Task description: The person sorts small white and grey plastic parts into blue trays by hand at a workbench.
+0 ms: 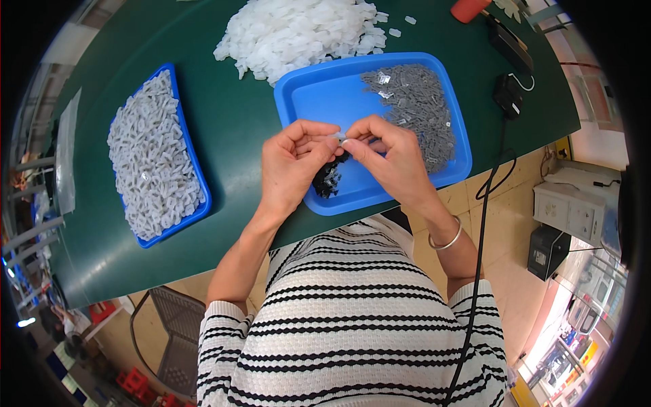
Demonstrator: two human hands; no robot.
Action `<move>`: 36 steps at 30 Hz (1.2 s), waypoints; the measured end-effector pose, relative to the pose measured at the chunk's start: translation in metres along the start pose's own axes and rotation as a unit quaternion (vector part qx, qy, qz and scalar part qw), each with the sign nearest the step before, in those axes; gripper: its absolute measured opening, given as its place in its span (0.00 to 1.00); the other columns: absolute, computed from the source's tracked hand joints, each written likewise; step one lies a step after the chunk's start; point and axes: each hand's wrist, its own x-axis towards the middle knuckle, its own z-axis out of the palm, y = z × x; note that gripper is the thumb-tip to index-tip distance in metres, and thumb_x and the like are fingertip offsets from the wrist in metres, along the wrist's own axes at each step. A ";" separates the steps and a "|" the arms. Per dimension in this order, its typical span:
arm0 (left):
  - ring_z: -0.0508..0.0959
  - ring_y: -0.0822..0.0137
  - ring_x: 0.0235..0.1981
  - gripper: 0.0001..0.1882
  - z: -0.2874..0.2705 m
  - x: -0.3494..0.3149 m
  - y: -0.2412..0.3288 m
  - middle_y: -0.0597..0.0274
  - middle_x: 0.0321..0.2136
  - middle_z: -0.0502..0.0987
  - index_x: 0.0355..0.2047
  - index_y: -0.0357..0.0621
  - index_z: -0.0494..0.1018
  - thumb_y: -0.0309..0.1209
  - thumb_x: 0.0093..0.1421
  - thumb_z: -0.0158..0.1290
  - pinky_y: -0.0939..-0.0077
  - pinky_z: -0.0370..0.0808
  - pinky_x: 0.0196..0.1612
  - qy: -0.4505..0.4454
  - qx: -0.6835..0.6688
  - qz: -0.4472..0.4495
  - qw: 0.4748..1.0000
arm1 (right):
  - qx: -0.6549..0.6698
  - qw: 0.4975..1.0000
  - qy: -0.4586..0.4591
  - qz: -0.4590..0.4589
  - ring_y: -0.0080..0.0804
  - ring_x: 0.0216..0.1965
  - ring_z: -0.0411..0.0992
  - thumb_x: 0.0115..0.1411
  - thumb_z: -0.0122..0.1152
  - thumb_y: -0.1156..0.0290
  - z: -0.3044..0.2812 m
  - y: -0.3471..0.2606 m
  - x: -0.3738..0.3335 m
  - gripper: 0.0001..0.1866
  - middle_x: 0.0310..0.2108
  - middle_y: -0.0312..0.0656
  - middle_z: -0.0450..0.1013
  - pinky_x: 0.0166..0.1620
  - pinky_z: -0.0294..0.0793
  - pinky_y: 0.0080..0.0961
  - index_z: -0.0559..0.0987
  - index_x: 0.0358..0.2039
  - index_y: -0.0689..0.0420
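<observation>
Both hands meet over a blue tray (296,85), pinching a small whitish translucent piece (340,137) between thumbs and forefingers. My left hand (293,161) grips it from the left, my right hand (390,154) from the right; fingertips cover most of the piece. Below my left fingers lies a small heap of black parts (328,180) in the tray. Many little grey parts (417,102) fill the tray's right side, with a few shiny pieces among them. Behind the tray spreads a big pile of white translucent plastic pieces (298,34).
A second blue tray (205,203), heaped with small whitish parts (152,159), sits at the left on the green table (230,152). At the far right are a red object (468,9) and a black adapter (508,96). A black cable (483,230) hangs over the table edge beside my right arm.
</observation>
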 end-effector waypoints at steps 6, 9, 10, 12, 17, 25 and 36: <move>0.81 0.72 0.32 0.09 -0.002 0.000 0.001 0.58 0.31 0.80 0.41 0.32 0.75 0.22 0.60 0.56 0.83 0.78 0.38 -0.001 -0.007 -0.004 1.000 | 0.137 0.988 -0.033 0.071 0.20 0.30 0.73 0.59 0.61 0.77 -0.008 0.005 0.003 0.03 0.30 0.37 0.75 0.31 0.74 0.16 0.77 0.32 0.64; 0.81 0.73 0.32 0.08 -0.002 0.000 0.002 0.59 0.30 0.80 0.41 0.33 0.75 0.22 0.60 0.55 0.83 0.78 0.38 0.009 0.003 -0.007 1.000 | 0.153 0.986 -0.024 0.054 0.19 0.29 0.72 0.59 0.61 0.77 -0.010 0.007 0.002 0.03 0.29 0.37 0.75 0.30 0.73 0.15 0.77 0.31 0.63; 0.81 0.73 0.31 0.08 -0.002 0.000 0.002 0.60 0.30 0.80 0.40 0.33 0.75 0.21 0.60 0.55 0.83 0.78 0.38 0.011 0.003 -0.008 1.000 | 0.133 0.990 -0.020 0.050 0.18 0.29 0.72 0.59 0.61 0.76 -0.008 0.007 0.001 0.04 0.28 0.37 0.74 0.29 0.72 0.15 0.77 0.31 0.63; 0.81 0.73 0.31 0.08 -0.001 0.000 0.000 0.60 0.30 0.80 0.40 0.33 0.75 0.21 0.60 0.55 0.83 0.78 0.38 0.013 0.003 -0.004 1.000 | 0.113 0.992 -0.015 0.046 0.18 0.29 0.72 0.59 0.61 0.76 -0.004 0.005 0.001 0.04 0.28 0.37 0.74 0.29 0.72 0.14 0.77 0.31 0.63; 0.80 0.74 0.31 0.07 0.002 -0.003 -0.002 0.61 0.29 0.79 0.39 0.33 0.75 0.20 0.60 0.55 0.83 0.78 0.38 0.025 0.006 0.007 1.000 | 0.041 0.995 -0.047 0.083 0.17 0.29 0.71 0.60 0.61 0.75 -0.002 0.002 0.002 0.06 0.28 0.38 0.74 0.30 0.72 0.14 0.76 0.31 0.65; 0.80 0.74 0.34 0.08 0.002 -0.003 0.012 0.58 0.31 0.80 0.39 0.31 0.75 0.20 0.58 0.54 0.85 0.76 0.39 -0.033 0.043 -0.031 0.998 | 0.207 0.977 -0.011 0.047 0.19 0.29 0.73 0.60 0.60 0.75 0.001 0.011 -0.001 0.05 0.28 0.37 0.75 0.31 0.73 0.17 0.77 0.31 0.64; 0.79 0.78 0.27 0.06 -0.009 0.003 0.013 0.58 0.27 0.81 0.34 0.31 0.74 0.20 0.56 0.54 0.85 0.76 0.32 -0.086 0.154 0.004 0.984 | 0.232 0.968 -0.053 0.085 0.21 0.30 0.74 0.60 0.60 0.72 -0.002 0.012 -0.003 0.07 0.29 0.40 0.77 0.31 0.73 0.17 0.77 0.32 0.64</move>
